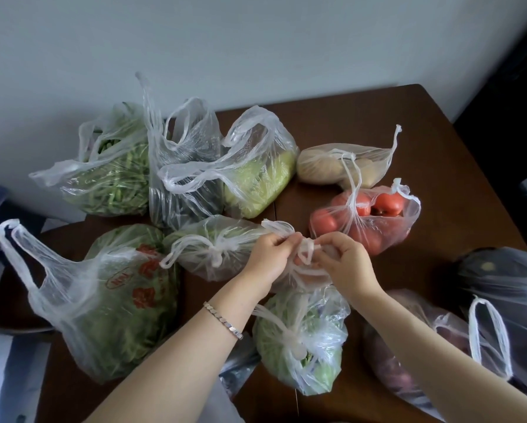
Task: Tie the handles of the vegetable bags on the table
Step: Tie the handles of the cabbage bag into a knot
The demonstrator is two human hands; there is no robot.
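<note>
My left hand (269, 254) and my right hand (341, 261) meet over the middle of the brown table (408, 123). Both pinch the twisted white handles (306, 250) of a clear plastic bag whose body is mostly hidden under my hands. Just left of it lies a knotted bag of greens (216, 248). Below my hands sits a knotted cabbage bag (298, 340). A tomato bag (369, 218) and a potato bag (338, 166) lie to the right, handles knotted.
At the back stand a green bean bag (109, 172), an almost empty-looking clear bag (179, 166) and a pale cabbage bag (259, 166), handles loose. A printed bag of greens (118, 300) is at left. Dark bags (500, 300) crowd the right edge.
</note>
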